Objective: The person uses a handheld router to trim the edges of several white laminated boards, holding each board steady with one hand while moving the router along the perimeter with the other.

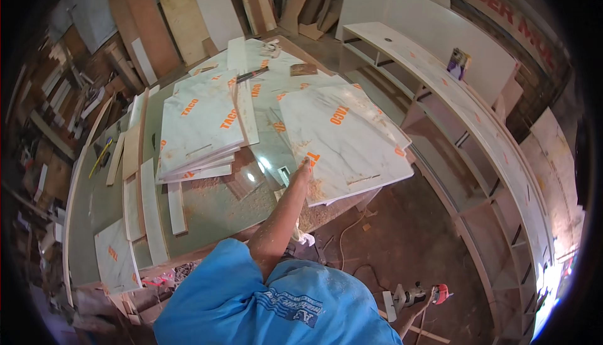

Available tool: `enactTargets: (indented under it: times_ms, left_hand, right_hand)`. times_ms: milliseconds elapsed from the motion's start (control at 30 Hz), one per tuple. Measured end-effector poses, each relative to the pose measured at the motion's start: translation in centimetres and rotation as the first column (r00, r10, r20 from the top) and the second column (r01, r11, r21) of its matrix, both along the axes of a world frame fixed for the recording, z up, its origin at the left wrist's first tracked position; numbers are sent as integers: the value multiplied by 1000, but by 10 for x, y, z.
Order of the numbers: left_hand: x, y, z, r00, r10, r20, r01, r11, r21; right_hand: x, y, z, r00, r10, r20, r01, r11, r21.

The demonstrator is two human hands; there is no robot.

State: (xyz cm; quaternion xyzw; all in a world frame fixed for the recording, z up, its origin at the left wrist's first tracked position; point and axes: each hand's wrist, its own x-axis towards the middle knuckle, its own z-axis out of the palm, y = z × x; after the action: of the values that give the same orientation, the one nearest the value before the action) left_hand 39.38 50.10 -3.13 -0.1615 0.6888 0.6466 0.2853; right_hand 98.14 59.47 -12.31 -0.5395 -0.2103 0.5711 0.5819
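My left arm reaches forward over the workbench. My left hand (306, 163) is at the near left edge of a white marble-patterned panel (352, 137) with orange print; the thumb side shows on top and the other fingers are hidden. That panel lies on others like it and juts past the bench's edge. Low on the right, my right hand (418, 309) is closed around a handheld power tool with a red end (441, 293) and a pale flat base, which looks like a trim router. It hangs above the floor, apart from the panel.
A stack of similar panels (201, 119) lies left of centre, with a dark tool (251, 75) beyond. Narrow strips (151, 213) and a yellow-handled tool (100, 158) lie farther left. A long curved white cabinet (465, 106) stands right. A cord (344, 244) trails across the floor.
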Motion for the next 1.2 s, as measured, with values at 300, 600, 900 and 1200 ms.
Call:
enactTargets:
  times_ms: [300,600,900,1200]
  left_hand:
    - [-75,-72,4,970,68,-233,-108,981,-162]
    - [-229,-256,17,952,131,-276,-174,975,-138]
    - [-394,-415,61,720,-257,-644,-617,187,-765]
    - [-375,-134,40,262,-646,-717,-194,692,-695]
  right_hand:
    - [-68,-18,39,999,45,6,-45,999,-28]
    - [-108,-66,52,999,29,32,-29,1000,7]
    - [-152,-101,59,997,19,-77,-14,998,62]
    - [-152,-175,79,982,-173,-81,176,983,41]
